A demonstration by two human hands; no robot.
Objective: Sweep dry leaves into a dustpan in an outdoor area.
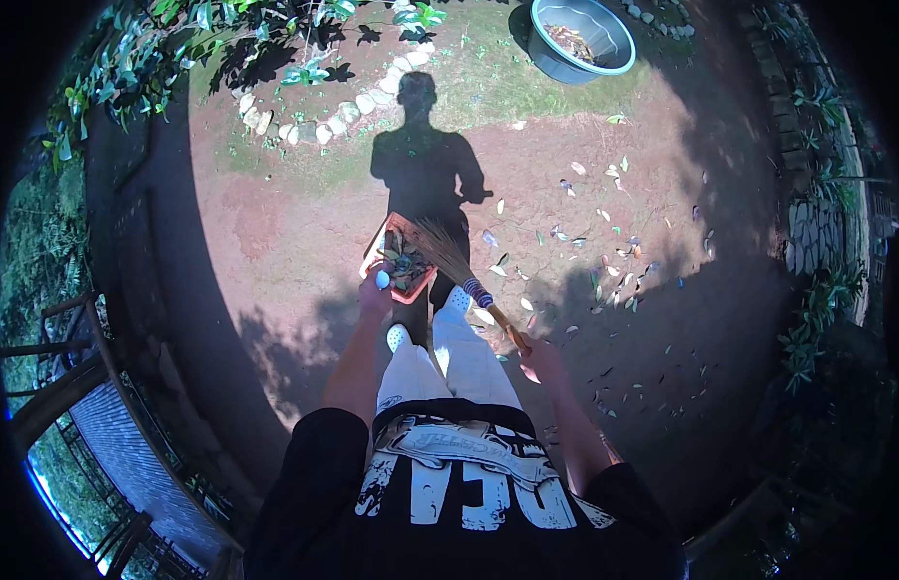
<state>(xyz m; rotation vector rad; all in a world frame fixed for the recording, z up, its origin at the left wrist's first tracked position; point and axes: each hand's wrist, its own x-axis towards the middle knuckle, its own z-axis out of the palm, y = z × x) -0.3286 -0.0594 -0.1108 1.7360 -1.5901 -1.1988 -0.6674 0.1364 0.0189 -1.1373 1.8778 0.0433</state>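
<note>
My left hand (377, 291) grips the near left side of an orange dustpan (404, 296), held in front of my legs. Dry and greenish leaves (402, 259) lie heaped inside it. In my right hand (543, 362) is the wooden handle (509, 328) of a straw broom, bound with striped cord below the bristles. The broom's bristles (440, 246) fan out to the upper left, and their tips overlap the dustpan's far right edge. Whether they touch the leaves in it I cannot tell.
Fallen leaves (623, 272) are scattered over the bare soil to the right. A large plastic tub (583, 43) with dry leaves inside stands ahead. White stones (348, 111) form a curved border under a leafy shrub (130, 65). A wooden railing (94, 326) runs along the left.
</note>
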